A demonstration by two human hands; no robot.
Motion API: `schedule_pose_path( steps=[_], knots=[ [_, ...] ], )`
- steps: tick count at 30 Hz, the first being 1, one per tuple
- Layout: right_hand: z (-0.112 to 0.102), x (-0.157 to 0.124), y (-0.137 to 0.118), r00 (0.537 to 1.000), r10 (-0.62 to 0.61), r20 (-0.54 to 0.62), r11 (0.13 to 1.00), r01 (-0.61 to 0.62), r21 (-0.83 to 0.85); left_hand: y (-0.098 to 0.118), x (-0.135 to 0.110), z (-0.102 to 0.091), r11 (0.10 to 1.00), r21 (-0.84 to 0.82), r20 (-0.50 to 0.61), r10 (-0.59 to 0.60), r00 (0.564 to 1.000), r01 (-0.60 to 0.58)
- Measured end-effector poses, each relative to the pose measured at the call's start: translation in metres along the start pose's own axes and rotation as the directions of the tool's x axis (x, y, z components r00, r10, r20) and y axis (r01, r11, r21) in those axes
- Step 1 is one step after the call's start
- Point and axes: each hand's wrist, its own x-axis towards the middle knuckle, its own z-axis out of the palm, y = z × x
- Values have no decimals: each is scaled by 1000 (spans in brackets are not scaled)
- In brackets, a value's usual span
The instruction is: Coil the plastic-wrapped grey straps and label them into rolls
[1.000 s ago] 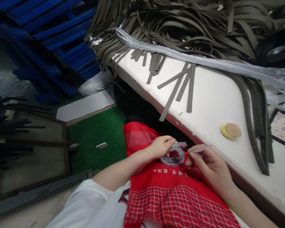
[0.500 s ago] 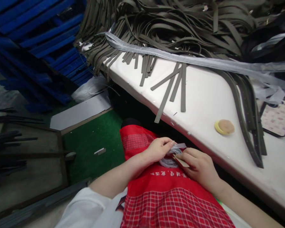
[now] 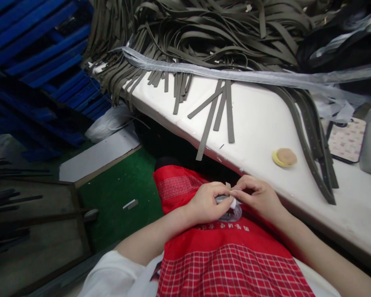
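Note:
My left hand (image 3: 210, 201) is closed over a clear ring-shaped roll (image 3: 235, 215), which looks like tape, held low against the red apron (image 3: 200, 243). Its thumb lies across the roll beside a small white piece (image 3: 233, 203). The fingertips of my right hand (image 3: 261, 197) are pinched together, touching those of the left above the roll. A small beige strip (image 3: 228, 185) pokes up where the fingertips meet; most of it is hidden by the fingers.
On the white table (image 3: 253, 119) lies a heap of dark grey-green straps (image 3: 204, 35), several ends hanging past its edge. A round beige-and-yellow pad (image 3: 285, 157), a patterned phone case (image 3: 348, 140) and a long translucent strip (image 3: 210, 73) are there too. Blue slatted racks (image 3: 43, 53) stand at left.
My right hand has turned and moved up, bringing its fingertips against the left hand's. The beige strip, earlier low in the right fingers, now points up between both hands. The view has shifted slightly.

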Motion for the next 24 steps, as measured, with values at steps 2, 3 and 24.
schedule_pose_path(
  steps=[2,3,24],
  knots=[
    [-1,4,5,981,175,84,982,-180,52,-1,-2,2,999,28,-33,-34,999,35],
    [-2,5,7,951,273,142,956,-285,71,-1,-2,2,999,30,-37,-37,999,38],
    [-22,8,-17,886,212,413,965,-257,56,3,0,12,974,40,-200,-211,957,224]
  ],
)
